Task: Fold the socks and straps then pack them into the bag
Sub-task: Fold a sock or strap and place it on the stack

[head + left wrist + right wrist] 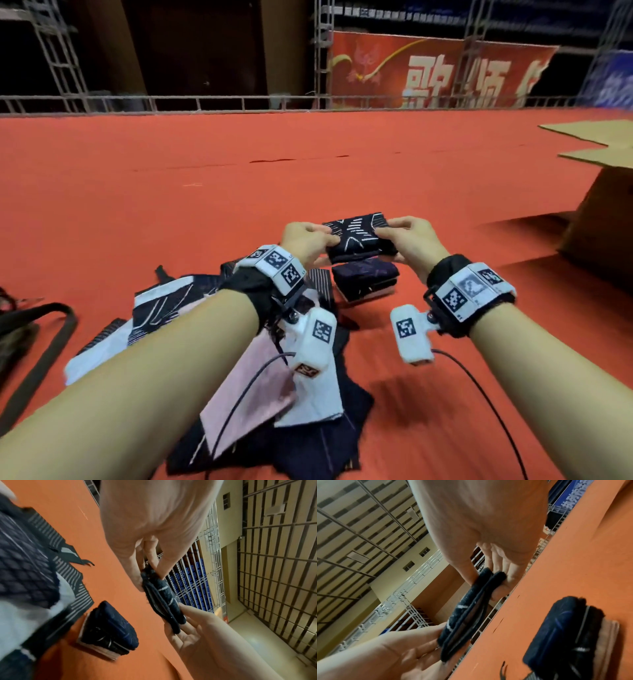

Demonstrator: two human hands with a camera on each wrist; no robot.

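Observation:
A folded dark sock (356,236) with white lines is held in the air between both hands. My left hand (323,238) pinches its left end, thumb on top. My right hand (385,233) pinches its right end. The left wrist view shows the layered sock (163,599) edge-on, clamped by my left hand (147,573) with my right hand (187,623) at its far end. In the right wrist view my right hand (489,580) grips the sock (465,616). Just below sits a stack of folded socks (366,279) on the red surface (205,192).
A loose pile of dark, white and pink socks (219,346) lies under my left forearm. A dark strap (58,346) curls at the left edge. A cardboard box (603,219) stands at the right. A metal railing (205,102) bounds the far edge.

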